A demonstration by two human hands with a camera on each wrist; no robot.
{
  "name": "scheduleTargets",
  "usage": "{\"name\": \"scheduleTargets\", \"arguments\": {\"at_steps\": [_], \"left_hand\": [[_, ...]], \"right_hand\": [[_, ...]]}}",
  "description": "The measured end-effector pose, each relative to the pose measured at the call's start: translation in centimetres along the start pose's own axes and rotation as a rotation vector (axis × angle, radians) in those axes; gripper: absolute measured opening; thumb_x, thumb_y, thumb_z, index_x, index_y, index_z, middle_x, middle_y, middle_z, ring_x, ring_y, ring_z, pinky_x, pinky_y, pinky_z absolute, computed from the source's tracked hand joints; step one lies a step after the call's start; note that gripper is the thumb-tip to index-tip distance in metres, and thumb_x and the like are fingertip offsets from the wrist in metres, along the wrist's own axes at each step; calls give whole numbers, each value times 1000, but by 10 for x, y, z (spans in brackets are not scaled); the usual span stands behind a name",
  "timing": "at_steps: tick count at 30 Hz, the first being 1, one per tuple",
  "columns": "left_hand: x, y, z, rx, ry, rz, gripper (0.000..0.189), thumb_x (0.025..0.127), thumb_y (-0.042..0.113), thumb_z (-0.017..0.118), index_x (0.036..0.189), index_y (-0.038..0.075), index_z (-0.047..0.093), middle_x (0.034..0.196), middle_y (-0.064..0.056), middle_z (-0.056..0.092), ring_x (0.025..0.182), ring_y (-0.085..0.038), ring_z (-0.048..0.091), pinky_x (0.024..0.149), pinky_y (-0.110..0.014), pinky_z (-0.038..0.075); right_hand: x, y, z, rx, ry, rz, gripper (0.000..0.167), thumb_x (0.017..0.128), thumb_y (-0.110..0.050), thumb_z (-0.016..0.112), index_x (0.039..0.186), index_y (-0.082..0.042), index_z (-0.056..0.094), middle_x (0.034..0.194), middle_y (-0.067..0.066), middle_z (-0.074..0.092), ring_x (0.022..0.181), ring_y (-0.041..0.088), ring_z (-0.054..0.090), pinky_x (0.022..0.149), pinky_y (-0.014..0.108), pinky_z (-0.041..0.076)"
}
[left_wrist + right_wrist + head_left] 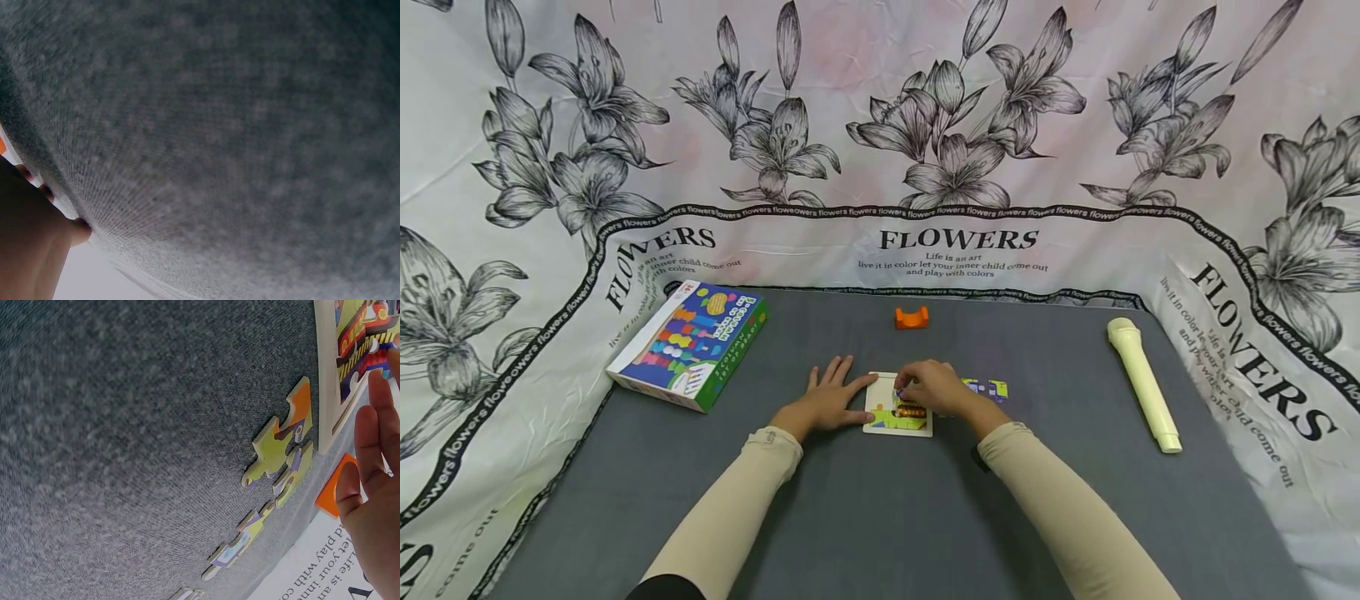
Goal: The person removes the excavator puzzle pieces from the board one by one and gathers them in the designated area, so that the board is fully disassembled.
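Note:
A small jigsaw puzzle tray [880, 383] with a pale frame lies on the grey table, partly filled with colourful pieces. My left hand [826, 402] rests flat at its left side, fingers spread, index fingertip and thumb tip at the frame's edge. Over the tray's upper part, my right hand [934, 387] pinches a small puzzle piece between thumb and fingers; the hand hides most of it. In the right wrist view, that hand's fingers reach over the fitted pieces [356, 347]. Several loose puzzle pieces [275, 450] lie on the cloth beside the tray.
A colourful game box [688, 342] lies at the back left. Behind the tray stands an orange curved block [912, 318]. A pale yellow tube [1144, 387] lies at the right. White flower-printed cloth [955, 283] borders the table at the back and sides.

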State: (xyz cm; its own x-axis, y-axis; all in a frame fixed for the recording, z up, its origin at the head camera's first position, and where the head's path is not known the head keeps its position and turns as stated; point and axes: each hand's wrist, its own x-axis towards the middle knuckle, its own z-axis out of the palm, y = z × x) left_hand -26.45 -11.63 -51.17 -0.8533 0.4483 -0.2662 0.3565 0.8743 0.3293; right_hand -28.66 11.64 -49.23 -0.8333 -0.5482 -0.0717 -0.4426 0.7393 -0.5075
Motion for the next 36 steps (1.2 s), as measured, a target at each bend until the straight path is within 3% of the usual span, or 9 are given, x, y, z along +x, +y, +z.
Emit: {"name": "scheduleTargets", "arguments": {"at_steps": [8,21,29,36], "left_hand": [[0,1,-1,2,2,-3,74,91,62,53,154,36,25,163,-15,2,150,-36,-4,113,-66,0],[-2,1,-1,-13,7,5,73,91,61,54,154,35,27,163,-16,3,150,-37,-3,113,-66,1],[2,2,1,3,3,-1,75,90,63,53,154,36,25,163,-15,2,150,-36,-3,113,-65,1],[1,-2,4,10,4,-1,75,91,63,52,155,35,24,163,-16,1,149,-37,-4,113,-66,0]], "right_hand": [[0,-2,1,17,5,16,8,93,-28,66,94,-20,70,94,-7,70,83,10,59,85,44,36],[-2,-8,-2,-2,27,11,6,93,-25,67,92,-20,71,93,-6,70,89,15,62,86,45,37],[-3,-6,-3,25,23,33,11,96,-20,62,99,-19,73,98,-5,72,99,18,63,97,51,35],[-1,-5,0,67,14,36,10,96,-18,63,97,-21,73,97,-6,72,98,18,63,99,52,34]]}}
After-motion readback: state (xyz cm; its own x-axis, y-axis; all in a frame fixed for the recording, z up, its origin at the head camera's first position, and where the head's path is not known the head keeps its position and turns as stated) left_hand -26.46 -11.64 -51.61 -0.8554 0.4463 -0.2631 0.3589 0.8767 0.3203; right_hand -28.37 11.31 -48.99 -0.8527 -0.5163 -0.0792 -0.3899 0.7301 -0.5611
